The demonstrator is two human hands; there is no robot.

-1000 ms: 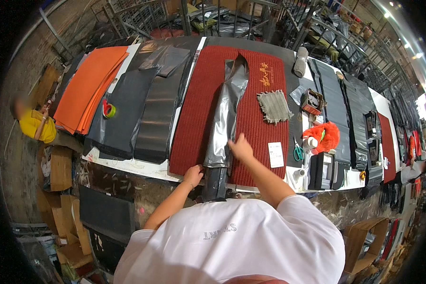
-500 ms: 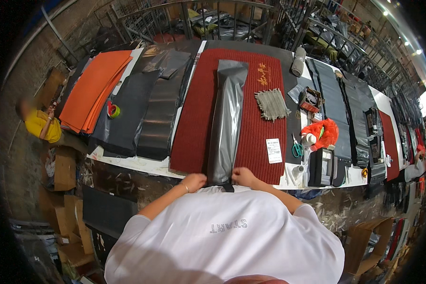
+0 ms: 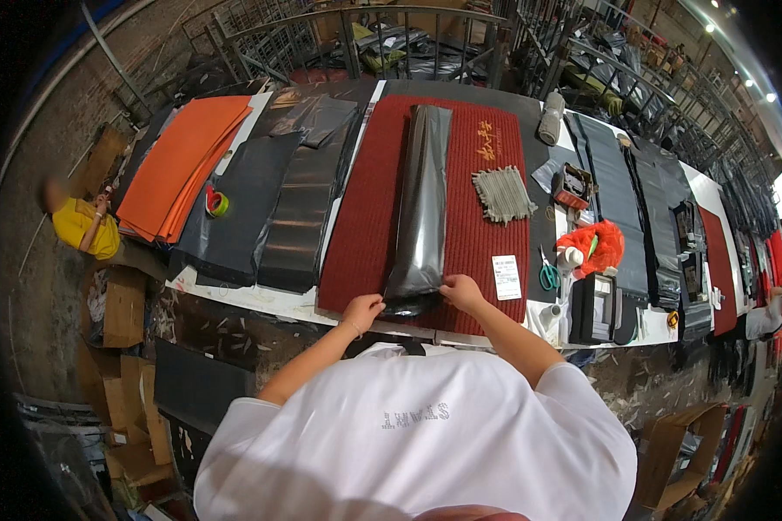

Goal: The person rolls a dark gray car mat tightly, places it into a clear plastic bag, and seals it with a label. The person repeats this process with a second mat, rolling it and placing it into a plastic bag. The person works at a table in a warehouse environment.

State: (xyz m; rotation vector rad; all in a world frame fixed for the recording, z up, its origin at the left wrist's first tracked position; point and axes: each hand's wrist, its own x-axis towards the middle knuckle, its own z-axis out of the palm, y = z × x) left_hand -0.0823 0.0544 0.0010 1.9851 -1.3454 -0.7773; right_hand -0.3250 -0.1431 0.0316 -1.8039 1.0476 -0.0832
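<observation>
A long, shiny grey plastic bag point(image 3: 421, 208) with something bulky inside lies lengthwise on a ribbed red mat point(image 3: 365, 217). Its near end is gathered and folded, showing a dark flap. My left hand point(image 3: 364, 311) pinches the near left corner of the bag, fingers closed. On the other side, my right hand point(image 3: 462, 293) grips the near right corner. A frayed grey woven cloth point(image 3: 504, 194) and a white printed label point(image 3: 506, 277) lie on the mat to the right of the bag.
Orange sheets point(image 3: 178, 165) and dark plastic sheets point(image 3: 235, 213) with a tape roll point(image 3: 216, 204) lie left. Teal-handled scissors point(image 3: 548, 273), a red plastic bag point(image 3: 595, 247) and a small box point(image 3: 573, 185) are right. A person in yellow point(image 3: 87, 226) is far left.
Both hands have moved forward, away from my body, with the near end of the bag. That end is now folded over, and the bag looks shorter.
</observation>
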